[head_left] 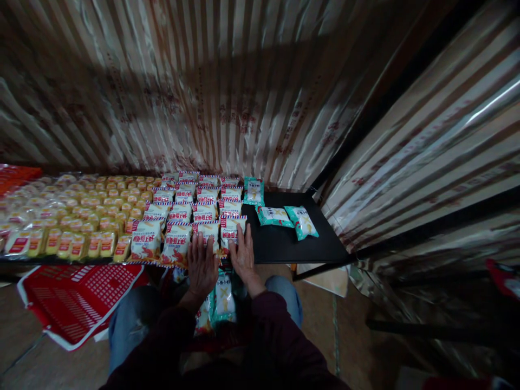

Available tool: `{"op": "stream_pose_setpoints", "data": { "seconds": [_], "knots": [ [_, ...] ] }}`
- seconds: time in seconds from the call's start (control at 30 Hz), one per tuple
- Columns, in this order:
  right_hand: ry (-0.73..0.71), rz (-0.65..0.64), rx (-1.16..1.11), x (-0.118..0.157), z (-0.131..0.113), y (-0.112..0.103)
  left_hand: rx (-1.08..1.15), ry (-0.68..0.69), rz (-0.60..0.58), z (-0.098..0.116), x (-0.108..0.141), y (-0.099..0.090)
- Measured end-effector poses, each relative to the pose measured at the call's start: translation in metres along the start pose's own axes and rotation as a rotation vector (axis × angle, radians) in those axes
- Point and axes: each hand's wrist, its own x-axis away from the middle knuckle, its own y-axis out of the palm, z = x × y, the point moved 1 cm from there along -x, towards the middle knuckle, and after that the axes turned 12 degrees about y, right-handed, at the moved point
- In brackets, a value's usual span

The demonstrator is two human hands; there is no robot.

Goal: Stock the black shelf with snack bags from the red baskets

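Observation:
Orange-and-white snack bags (176,241) with striped edges stand in rows on a black shelf (280,249). My left hand (202,265) rests against a front-row bag with its fingers stretched out. Beside it, my right hand (243,252) lies on the rightmost front bag (231,230), fingers extended and holding nothing. To the right of the rows, a green snack bag (254,191) leans at the back, and two more green bags (301,222) lie on the shelf. Further green bags (224,295) sit below my hands, between my knees.
Small yellow packaged cakes (103,219) fill the shelf on the left, with orange packages (18,177) at the far end. A red basket (77,300) stands on the floor at lower left. Striped plastic sheeting (203,97) hangs behind, and a dark post (349,143) rises at right.

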Motion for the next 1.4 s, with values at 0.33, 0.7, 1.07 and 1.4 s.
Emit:
{"op": "stream_pose_setpoints", "data": {
  "seconds": [0.33, 0.7, 1.07, 1.4],
  "knots": [
    [-0.042, -0.023, -0.045, -0.002, 0.006, -0.001, 0.028, 0.056, 0.01, -0.003, 0.002, 0.004],
    [-0.015, -0.072, 0.005, -0.001, 0.009, -0.001, 0.034, 0.039, -0.052, -0.003, 0.003, -0.002],
    [-0.165, 0.028, -0.219, 0.05, -0.007, -0.024, 0.187, -0.06, -0.066, 0.021, 0.118, -0.016],
    [-0.099, -0.659, -0.269, 0.17, -0.008, 0.02, 0.508, -1.054, -0.285, -0.002, 0.179, -0.002]
  ]
}}
